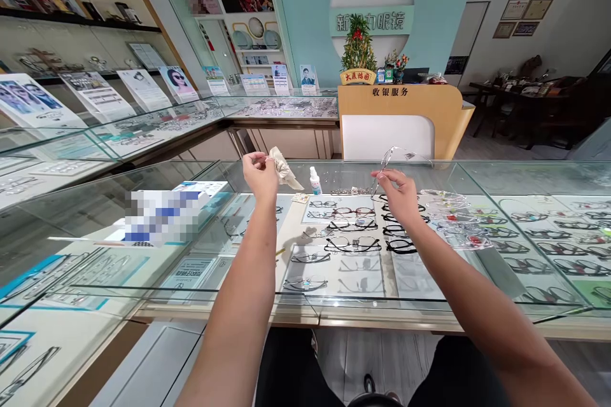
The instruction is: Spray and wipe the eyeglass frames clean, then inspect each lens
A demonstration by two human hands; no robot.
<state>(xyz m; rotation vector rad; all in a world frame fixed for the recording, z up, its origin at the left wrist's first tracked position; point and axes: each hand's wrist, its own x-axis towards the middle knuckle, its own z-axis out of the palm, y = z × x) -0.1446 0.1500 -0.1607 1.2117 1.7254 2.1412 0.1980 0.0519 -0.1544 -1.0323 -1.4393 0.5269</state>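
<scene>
Between the thumb and fingers of my left hand (260, 172) is a crumpled beige cleaning cloth (282, 168), raised above the glass counter. My right hand (398, 192) pinches a pair of clear-framed eyeglasses (394, 156) by one side, held up over the counter. Cloth and eyeglasses are well apart. A small white spray bottle (315, 182) stands upright on the glass between my hands. Beside it lies a small patterned packet (300, 198). Below my right hand, several dark eyeglasses (401, 229) sit in a column.
The glass display counter (344, 305) spans the view before me, with rows of eyeglasses in it. Clear-framed eyeglasses (451, 216) cluster at right. A blurred printed stand (162, 216) is at left. Beyond are a wooden cashier desk (405, 98) and a left-hand showcase with advertising cards (98, 92).
</scene>
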